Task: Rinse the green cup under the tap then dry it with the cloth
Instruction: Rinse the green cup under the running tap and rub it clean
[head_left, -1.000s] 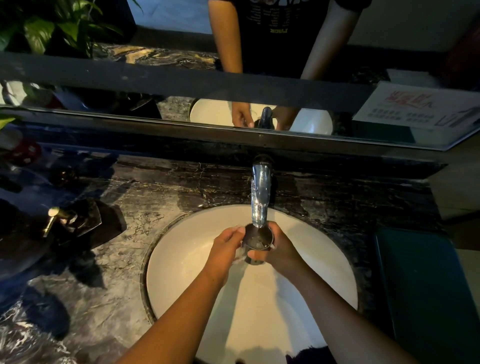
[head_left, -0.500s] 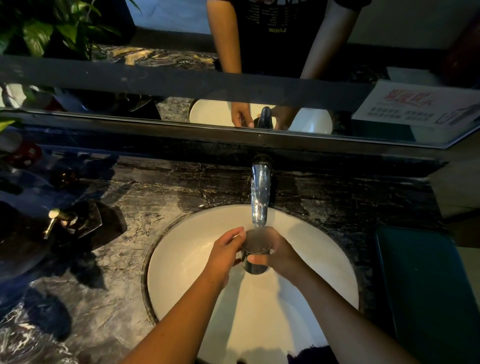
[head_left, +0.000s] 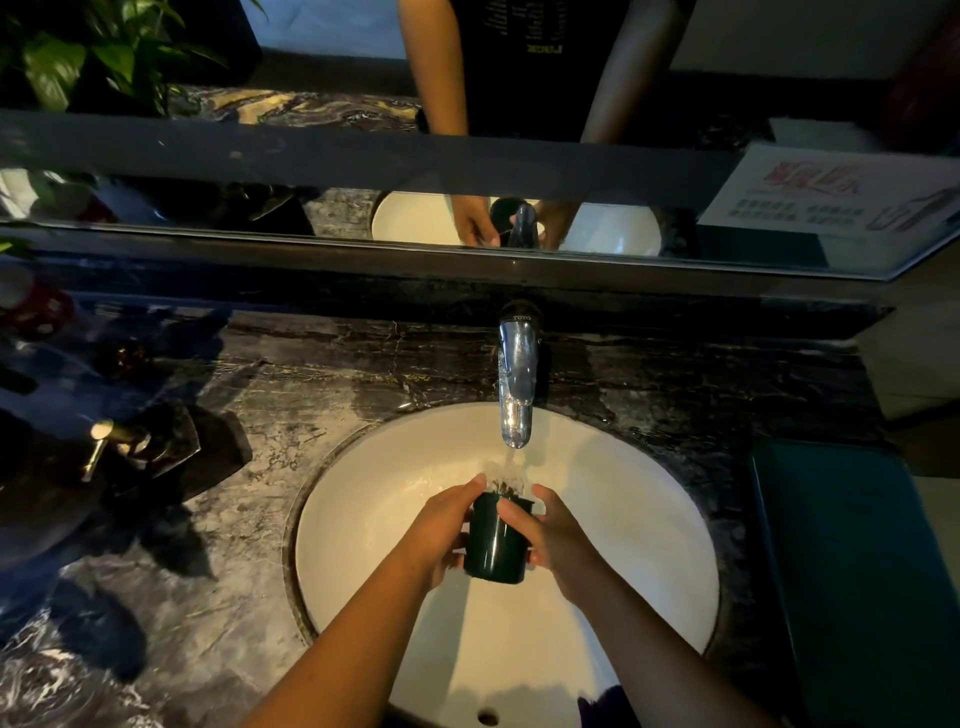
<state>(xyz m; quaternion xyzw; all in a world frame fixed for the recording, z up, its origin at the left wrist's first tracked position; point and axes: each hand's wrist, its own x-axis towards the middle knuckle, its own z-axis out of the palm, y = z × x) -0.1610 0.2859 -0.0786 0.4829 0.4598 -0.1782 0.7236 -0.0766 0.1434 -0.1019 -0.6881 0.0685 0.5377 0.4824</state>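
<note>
Left hand (head_left: 441, 530) and right hand (head_left: 560, 538) curl around the green cup (head_left: 494, 545), upright-ish, mouth up under the tap (head_left: 515, 384); water splashing in, fill level too dark to tell.

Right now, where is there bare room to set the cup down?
Bare marble counter lies between the soap dispenser and the basin rim, and behind the basin either side of the tap. The teal surface at right looks bare. Crowded: the far left, and under the tap, where left hand and right hand hold the green cup.
</note>
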